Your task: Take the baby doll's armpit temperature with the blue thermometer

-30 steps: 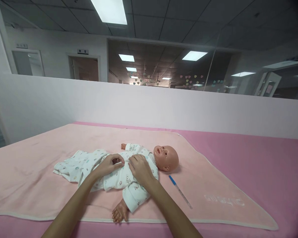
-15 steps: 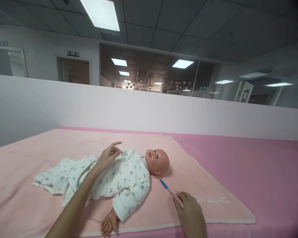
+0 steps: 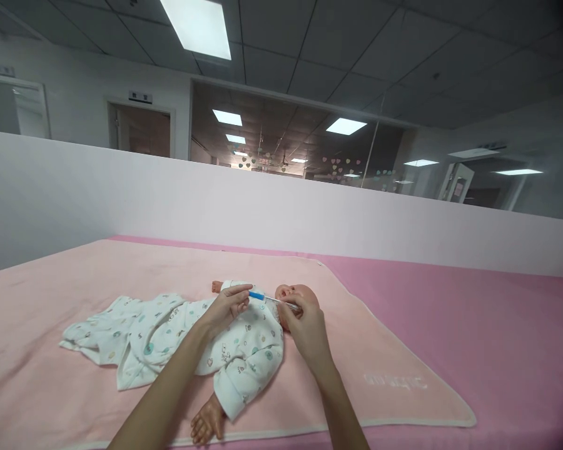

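A baby doll (image 3: 244, 334) in white printed clothes lies on its back, head to the right. In my right hand (image 3: 307, 322) is a thin clear stick with a blue end (image 3: 257, 295), which looks like a thermometer; my fingers pinch it by its clear end, above the doll's neck and face. My left hand (image 3: 229, 307) is over the doll's chest, index finger stretched and thumb apart from it. The blue end points at these fingertips; whether they touch it I cannot tell. My right hand partly covers the doll's head (image 3: 309, 292).
Under the doll spreads a peach blanket (image 3: 380, 337) with a pale edge, on a pink surface (image 3: 450, 312). Behind stands a low white partition (image 3: 263, 206). Beyond it are a doorway (image 3: 145, 131) and a large window.
My right hand has lifted the thermometer from beside the doll's head and brought it left over the neck, its blue end towards my left hand. My left hand has shifted slightly right.
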A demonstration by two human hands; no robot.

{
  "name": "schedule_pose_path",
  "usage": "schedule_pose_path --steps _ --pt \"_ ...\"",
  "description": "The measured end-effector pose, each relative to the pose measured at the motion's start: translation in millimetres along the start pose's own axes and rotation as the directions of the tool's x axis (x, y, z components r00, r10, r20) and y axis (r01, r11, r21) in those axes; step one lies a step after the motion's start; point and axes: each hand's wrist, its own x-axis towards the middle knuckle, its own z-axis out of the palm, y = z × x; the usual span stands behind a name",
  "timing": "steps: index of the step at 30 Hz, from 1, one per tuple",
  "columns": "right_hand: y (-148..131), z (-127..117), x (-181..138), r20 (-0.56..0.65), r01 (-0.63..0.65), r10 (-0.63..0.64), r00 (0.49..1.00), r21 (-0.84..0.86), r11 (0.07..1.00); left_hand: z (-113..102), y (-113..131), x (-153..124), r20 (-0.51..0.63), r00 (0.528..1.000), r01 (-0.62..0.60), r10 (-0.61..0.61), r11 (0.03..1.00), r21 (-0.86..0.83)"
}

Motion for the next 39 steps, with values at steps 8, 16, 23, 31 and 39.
schedule_pose_path --steps 8,16,23,31,39 --pt "4 32 47 0.408 -0.271 0.032 0.912 0.544 0.794 -1 1 2 -0.065 0.998 -0.007 -0.01 0.97 -0.241" --pt "-65 -36 81 0.276 0.387 -0.421 0.864 0.169 0.906 -4 -1 0 0.003 1.0 -0.019 0.021 0.961 -0.274" --pt "-45 -37 52 0.109 0.602 -0.599 0.793 -0.281 0.747 3 6 -5 0.012 1.0 0.029 -0.026 0.935 -0.354" --pt "-29 -12 12 0.077 0.545 -0.544 0.836 -0.243 0.802 1 2 -2 -0.02 0.999 0.023 -0.032 0.942 -0.336" --pt "-14 -15 9 0.068 0.563 -0.589 0.806 -0.399 0.724 3 1 2 -0.05 0.998 0.029 -0.047 0.951 -0.308"
